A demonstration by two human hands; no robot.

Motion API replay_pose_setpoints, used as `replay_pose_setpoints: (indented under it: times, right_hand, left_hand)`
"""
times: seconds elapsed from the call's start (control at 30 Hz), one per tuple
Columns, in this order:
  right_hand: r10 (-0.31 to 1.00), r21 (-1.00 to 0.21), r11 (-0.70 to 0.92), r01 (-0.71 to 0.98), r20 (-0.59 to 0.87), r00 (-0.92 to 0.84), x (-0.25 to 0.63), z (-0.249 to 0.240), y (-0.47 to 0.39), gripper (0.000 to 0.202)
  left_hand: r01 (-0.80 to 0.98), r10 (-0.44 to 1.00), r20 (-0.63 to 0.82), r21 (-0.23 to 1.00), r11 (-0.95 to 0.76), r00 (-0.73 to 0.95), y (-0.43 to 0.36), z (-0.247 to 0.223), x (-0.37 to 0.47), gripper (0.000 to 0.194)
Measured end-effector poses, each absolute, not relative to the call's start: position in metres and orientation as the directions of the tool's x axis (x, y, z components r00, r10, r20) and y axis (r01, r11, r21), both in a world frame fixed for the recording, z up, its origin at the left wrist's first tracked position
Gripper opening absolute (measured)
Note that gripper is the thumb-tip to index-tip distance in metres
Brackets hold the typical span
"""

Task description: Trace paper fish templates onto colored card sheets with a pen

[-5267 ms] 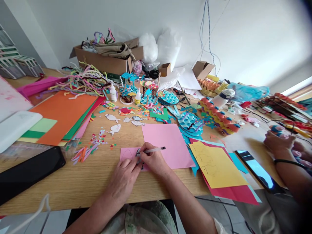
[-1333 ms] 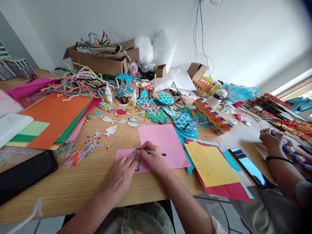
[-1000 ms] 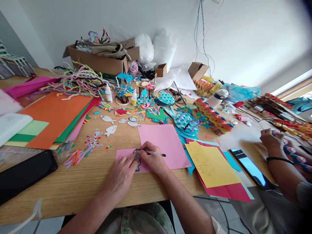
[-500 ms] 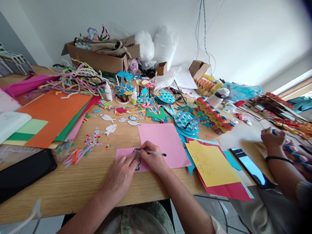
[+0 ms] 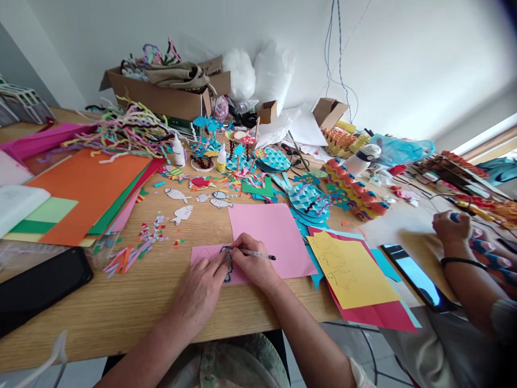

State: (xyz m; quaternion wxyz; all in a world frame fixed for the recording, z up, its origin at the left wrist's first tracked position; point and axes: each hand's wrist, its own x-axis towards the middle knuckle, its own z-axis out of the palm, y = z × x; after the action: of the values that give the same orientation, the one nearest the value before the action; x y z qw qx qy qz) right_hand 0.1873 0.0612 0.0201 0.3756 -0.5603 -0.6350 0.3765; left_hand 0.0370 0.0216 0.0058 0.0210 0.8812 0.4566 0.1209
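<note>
My right hand (image 5: 252, 261) is closed round a slim grey pencil (image 5: 260, 254) with a dark end, its point down at a small fish-shaped piece (image 5: 228, 276) with a dark outline. That piece lies on a strip of pink paper (image 5: 242, 277), partly hidden by my fingers. My left hand (image 5: 204, 285) lies flat beside it, fingers stretched out, fingertips pressing the piece and the paper onto the table. Faint pencil lines show on the strip left of the piece. A larger pink sheet (image 5: 270, 226) lies just beyond my right hand.
White fish cutouts (image 5: 181, 214) and paper scraps (image 5: 153, 231) lie ahead. Coloured sheets (image 5: 100, 188) and a black phone (image 5: 44, 285) are at left. Yellow paper (image 5: 355, 269) with fish drawings, another phone (image 5: 416, 280) and a co-worker's hand (image 5: 452, 226) are at right.
Almost nothing differs. Both my hands, the pencil and the paper keep their places; the view has shifted very slightly.
</note>
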Motion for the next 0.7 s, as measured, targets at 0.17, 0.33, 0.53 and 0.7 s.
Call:
replay_pose_setpoints:
  times: [0.17, 0.33, 0.53, 0.7]
  right_hand:
    - [0.997, -0.894, 0.077, 0.442, 0.058, -0.057, 0.1865, 0.0206, 0.0612, 0.003]
    - [0.996, -0.886, 0.088, 0.456, 0.074, -0.049, 0.1862, 0.0202, 0.0618, 0.004]
    - [0.997, -0.896, 0.080, 0.436, 0.071, -0.037, 0.1880, 0.0187, 0.0619, 0.003]
    - [0.996, -0.899, 0.088, 0.429, 0.084, -0.028, 0.1884, 0.0169, 0.0612, 0.005]
  left_hand:
    - [0.800, 0.809, 0.205, 0.147, -0.581, 0.550, 0.0215, 0.0060, 0.0372, 0.040]
    - [0.797, 0.805, 0.218, 0.145, -0.586, 0.552, 0.0218, 0.0050, 0.0374, 0.040]
    - [0.801, 0.808, 0.200, 0.134, -0.583, 0.555, 0.0221, 0.0068, 0.0373, 0.039]
    - [0.794, 0.802, 0.200, 0.137, -0.592, 0.563, 0.0227, 0.0060, 0.0370, 0.038]
